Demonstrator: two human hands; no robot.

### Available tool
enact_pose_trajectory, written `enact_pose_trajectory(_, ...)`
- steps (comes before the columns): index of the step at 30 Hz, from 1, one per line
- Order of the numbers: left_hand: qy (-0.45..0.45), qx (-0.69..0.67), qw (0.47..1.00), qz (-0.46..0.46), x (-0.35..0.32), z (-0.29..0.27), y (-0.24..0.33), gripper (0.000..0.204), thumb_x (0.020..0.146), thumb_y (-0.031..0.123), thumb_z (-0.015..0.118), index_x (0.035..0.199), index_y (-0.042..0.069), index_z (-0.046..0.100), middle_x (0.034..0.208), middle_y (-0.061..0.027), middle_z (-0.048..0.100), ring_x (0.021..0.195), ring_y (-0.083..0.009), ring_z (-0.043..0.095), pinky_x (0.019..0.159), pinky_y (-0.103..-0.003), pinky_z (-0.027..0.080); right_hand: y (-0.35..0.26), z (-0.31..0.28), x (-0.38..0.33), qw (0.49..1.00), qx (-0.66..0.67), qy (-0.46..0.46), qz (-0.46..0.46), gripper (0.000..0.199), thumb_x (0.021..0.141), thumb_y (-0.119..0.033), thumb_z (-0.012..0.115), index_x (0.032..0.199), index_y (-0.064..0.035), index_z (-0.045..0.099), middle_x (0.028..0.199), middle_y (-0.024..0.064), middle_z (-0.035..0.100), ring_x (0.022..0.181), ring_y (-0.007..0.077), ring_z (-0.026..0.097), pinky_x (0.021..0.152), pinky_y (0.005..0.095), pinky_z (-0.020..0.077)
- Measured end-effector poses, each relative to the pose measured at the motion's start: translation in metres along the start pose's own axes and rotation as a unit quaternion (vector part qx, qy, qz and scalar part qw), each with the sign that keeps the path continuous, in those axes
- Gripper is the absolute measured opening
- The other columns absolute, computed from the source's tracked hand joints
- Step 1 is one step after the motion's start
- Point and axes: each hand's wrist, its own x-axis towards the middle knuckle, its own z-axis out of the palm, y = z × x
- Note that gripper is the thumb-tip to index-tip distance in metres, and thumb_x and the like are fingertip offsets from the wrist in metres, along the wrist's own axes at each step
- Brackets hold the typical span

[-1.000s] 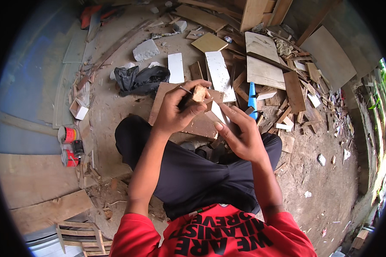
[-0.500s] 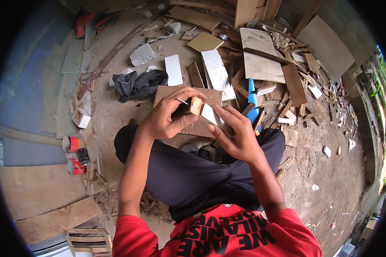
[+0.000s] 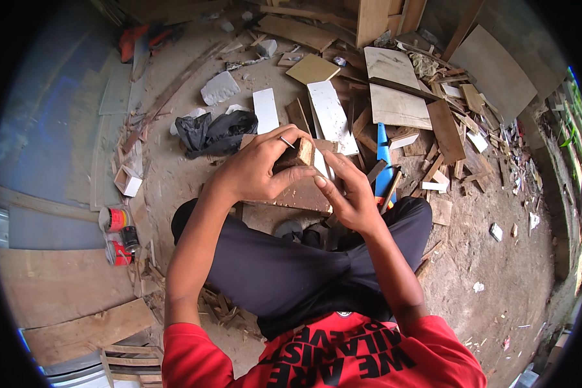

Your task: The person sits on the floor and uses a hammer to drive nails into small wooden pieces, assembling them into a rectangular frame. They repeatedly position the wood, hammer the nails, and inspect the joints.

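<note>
My left hand [image 3: 262, 169] is closed around a small wooden block [image 3: 306, 152] with a rough, pale end. A thin nail-like metal piece [image 3: 286, 141] sticks out between its fingers. My right hand [image 3: 350, 193] grips a narrow white-faced wood piece [image 3: 321, 164], partly hidden by the fingers. The two pieces meet or nearly meet; whether they touch I cannot tell. Both hands are above a brown board [image 3: 297, 199] in front of my crossed legs.
A blue handsaw [image 3: 383, 152] lies right of the board among offcuts. White panels [image 3: 333, 116] and a black plastic bag [image 3: 223, 131] lie beyond. Red-labelled cans [image 3: 115, 220] stand at left. Scrap wood [image 3: 446, 129] is heaped at far right.
Both hands have shifted slightly, the left one to the right, and come closer together. The block has turned and more of its side shows; less of the white piece is visible.
</note>
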Motion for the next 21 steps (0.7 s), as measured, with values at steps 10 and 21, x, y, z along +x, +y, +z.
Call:
enact_pose_trajectory(10, 0.057, -0.043, 0.996, 0.049, -0.013, 0.002, 0.0, 0.04, 0.084, 0.027, 0.072, 0.11, 0.0, 0.057, 0.099, -0.0127, 0.06, 0.089, -0.0242, 0.059, 0.082, -0.034, 0.046, -0.048, -0.015, 0.008, 0.996, -0.071, -0.049, 0.006, 0.043, 0.089, -0.009, 0.067, 0.128, 0.0044, 0.054, 0.101, 0.0224, 0.058, 0.085, 0.0412, 0.06, 0.072, 0.0426, 0.0494)
enact_pose_trajectory(21, 0.142, -0.156, 0.976, 0.051, -0.022, 0.013, -0.005, 0.043, 0.088, 0.037, 0.069, 0.108, 0.0, 0.058, 0.092, -0.006, 0.056, 0.084, -0.0158, 0.053, 0.078, -0.028, 0.043, -0.084, -0.025, 0.028, 0.982, -0.139, -0.127, 0.011, 0.048, 0.084, -0.004, 0.067, 0.129, 0.0043, 0.052, 0.099, 0.023, 0.057, 0.083, 0.0449, 0.061, 0.071, 0.049, 0.0487)
